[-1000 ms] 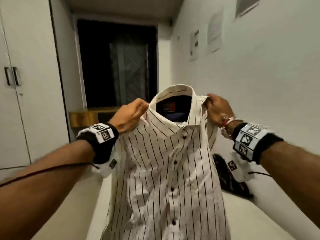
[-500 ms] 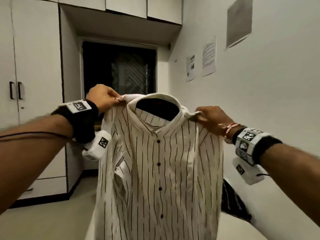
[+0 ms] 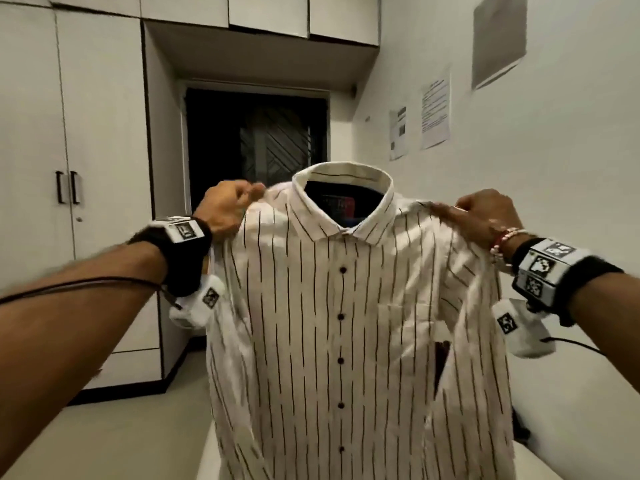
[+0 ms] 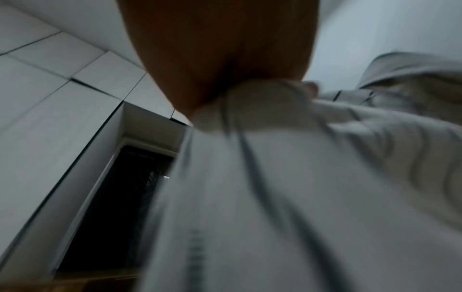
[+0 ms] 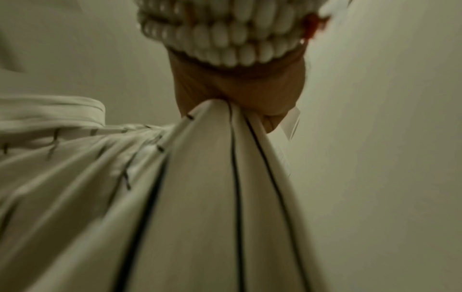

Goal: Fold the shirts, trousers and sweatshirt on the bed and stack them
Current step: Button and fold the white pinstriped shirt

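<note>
Cream shirt (image 3: pixel 339 327) with thin dark stripes, buttoned, collar up, hanging upright in the air, front facing.

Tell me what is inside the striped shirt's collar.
Inside the collar of the striped shirt, the dark inner neck lining shows, with a blurred red and dark label. Its text is unreadable, and the buttoned front covers everything below.
</note>
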